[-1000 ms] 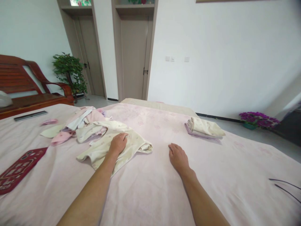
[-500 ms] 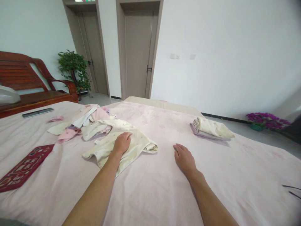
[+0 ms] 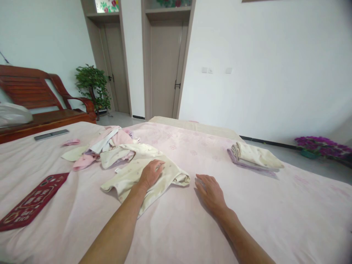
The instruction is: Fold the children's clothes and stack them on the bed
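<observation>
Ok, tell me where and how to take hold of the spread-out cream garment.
Probably by the bunched right end of the cream garment, with the right hand coming in from the right: that end looks thicker and puckered, easier to pinch than the flat part, and the right hand is close beside it. The left hand, over the middle, could steady the rest.

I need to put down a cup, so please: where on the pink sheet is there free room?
Free: the pink sheet between the right forearm and the folded stack, and between the right forearm and left forearm. Crowded: the left side, where the cream garment lies under the left hand, beside the loose clothes pile, with the dark red panel nearby.
</observation>
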Demonstrator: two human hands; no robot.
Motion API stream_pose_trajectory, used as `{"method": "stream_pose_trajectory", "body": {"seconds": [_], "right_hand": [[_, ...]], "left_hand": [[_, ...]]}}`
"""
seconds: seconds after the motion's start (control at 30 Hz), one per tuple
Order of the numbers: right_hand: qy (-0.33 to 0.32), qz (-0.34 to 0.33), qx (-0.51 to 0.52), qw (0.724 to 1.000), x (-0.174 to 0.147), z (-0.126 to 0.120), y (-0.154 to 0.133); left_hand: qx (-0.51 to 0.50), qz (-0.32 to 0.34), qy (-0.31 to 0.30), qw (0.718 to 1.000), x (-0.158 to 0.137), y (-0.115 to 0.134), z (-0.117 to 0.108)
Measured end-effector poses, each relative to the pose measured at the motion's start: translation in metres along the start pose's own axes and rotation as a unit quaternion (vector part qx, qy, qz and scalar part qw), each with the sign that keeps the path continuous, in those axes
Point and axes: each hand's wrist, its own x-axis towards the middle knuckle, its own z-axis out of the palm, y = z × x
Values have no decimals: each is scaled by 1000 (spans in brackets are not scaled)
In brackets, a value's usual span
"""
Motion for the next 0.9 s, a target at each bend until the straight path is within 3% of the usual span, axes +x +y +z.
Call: {"method": "stream_pose_trajectory", "body": {"seconds": [0.23,0.43,0.6,0.73,0.8,0.9], "right_hand": [[-49,59,12,997,37,15,-22],[-108,61,192,974,62,28,-32],[-59,49,363,929,51,28,-55],[-6,73,474,877,39,21,-50],[39,129,474,870,35,21,-33],[89,189,460,863,30,23,-6]], "left_hand": [[13,55,-93,994,-6,17,2],[48,80,-148,985,-11,36,8],[17,49,-85,995,-16,53,17],[-114,-28,-3,993,-16,66,19],[-232,-93,55,967,-14,76,18],[-423,-201,103,877,-8,95,14]]}}
